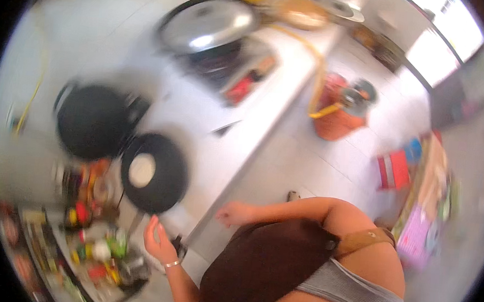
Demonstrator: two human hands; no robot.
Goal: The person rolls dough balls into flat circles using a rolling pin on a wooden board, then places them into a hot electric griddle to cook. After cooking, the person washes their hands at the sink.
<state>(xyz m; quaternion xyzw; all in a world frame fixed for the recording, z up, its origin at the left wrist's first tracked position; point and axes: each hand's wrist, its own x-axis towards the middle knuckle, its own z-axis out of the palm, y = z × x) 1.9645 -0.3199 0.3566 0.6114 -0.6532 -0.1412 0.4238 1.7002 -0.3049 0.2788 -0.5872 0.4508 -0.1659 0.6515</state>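
My left hand (158,240), with a bangle at the wrist, is beside the near edge of a round black griddle or pan (166,179). Its thumb and fingers are apart and I see nothing in it. On the black surface lies a pale, flat disc (141,170), perhaps dough or flatbread. My right hand (235,213) is blurred, its fingers loosely bent, in front of the counter edge, touching nothing that I can see. Another black round pan (97,120) with side handles sits just beyond the griddle. A small dark object (178,245) shows beside my left hand.
A large pan with a shiny domed lid (211,24) stands farther along the white counter (208,148), near a tray with red items (244,86). A yellow hose (318,76) runs over the edge towards an orange-red container (336,124) on the floor. Jars and packets crowd shelves (104,255) at lower left.
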